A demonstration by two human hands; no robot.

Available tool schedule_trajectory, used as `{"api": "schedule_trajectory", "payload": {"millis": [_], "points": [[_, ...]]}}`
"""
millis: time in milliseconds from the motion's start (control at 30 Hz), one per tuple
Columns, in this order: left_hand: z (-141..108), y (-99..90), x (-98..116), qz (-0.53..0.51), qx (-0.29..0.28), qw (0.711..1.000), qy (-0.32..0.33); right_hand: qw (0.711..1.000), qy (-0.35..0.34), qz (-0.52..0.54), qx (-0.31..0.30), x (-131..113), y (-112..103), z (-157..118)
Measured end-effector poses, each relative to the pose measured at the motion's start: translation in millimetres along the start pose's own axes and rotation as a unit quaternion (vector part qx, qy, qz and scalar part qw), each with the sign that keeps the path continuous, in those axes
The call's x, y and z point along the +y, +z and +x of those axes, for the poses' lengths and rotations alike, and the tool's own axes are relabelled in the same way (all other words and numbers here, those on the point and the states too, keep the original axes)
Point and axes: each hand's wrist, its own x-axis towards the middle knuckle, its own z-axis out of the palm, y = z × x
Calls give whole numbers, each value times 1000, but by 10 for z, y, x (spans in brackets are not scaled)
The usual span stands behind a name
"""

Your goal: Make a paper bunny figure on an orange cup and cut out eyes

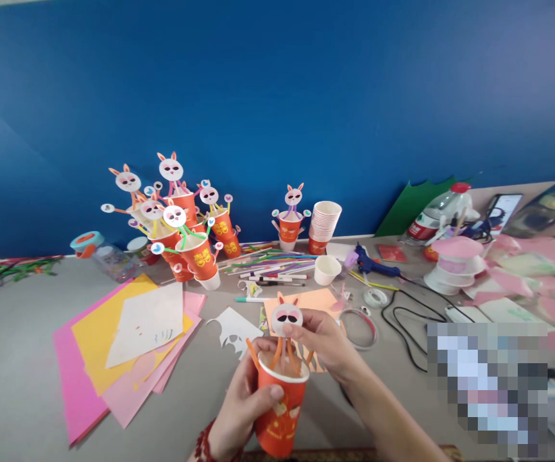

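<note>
We are at a craft table [195, 385], shown by the hot-glue gun [378, 267] and, left of it, markers [284, 277], coloured paper sheets [94, 346] and rabbit-topped paper cups [199, 256].

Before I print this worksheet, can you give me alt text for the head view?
A person's left hand holds a red paper cup with orange stems rising from it, while the right hand pinches a paper rabbit head above. Behind, similar rabbit cups stand by a blue wall; coloured paper lies left, a glue gun right.
</note>
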Motion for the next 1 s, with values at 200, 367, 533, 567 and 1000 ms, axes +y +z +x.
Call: {"api": "schedule_trajectory", "payload": {"millis": [200,367,533,567,1000], "points": [[-9,8,-17,-21,-3,1000,-9,1000,-18,-8,14,55,-11,13],[-7,-13,-37,-15,9,1000,-9,997,-5,47,-66,39,-6,-17],[-1,-26,-54,-25,9,1000,-3,998,2,26,-51,64,-33,-26],[0,-26,-56,-28,8,1000,-4,999,7,20,-41,68,-36,-25],[9,-97,-139,-25,28,999,-29,998,-37,-39,-15,207,-104,12]]}}
